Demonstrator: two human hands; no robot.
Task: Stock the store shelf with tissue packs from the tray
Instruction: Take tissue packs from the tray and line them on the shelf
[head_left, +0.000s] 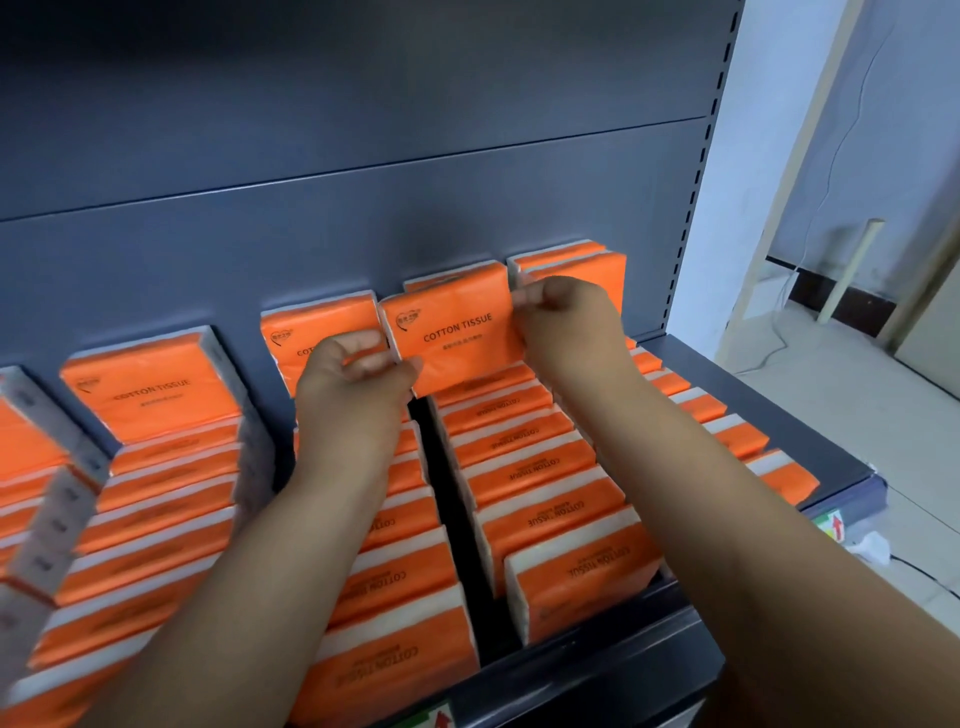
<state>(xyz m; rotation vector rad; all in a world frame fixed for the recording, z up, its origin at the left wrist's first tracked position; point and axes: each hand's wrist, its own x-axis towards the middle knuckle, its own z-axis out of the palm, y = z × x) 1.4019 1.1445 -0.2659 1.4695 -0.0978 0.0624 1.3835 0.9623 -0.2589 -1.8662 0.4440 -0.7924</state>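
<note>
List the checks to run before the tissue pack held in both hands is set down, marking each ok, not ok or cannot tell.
1. Grip: left hand and right hand pinch opposite ends of the tissue pack: ok.
2. Label faces outward, upright: ok.
3. Free slot behind the row below: hidden by the pack: cannot tell.
4. Stock left in the tray: out of view: cannot tell.

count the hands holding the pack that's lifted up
2. The left hand pinches the lifted tissue pack at its lower left corner; the right hand pinches its upper right corner. No other hand is in view.
</note>
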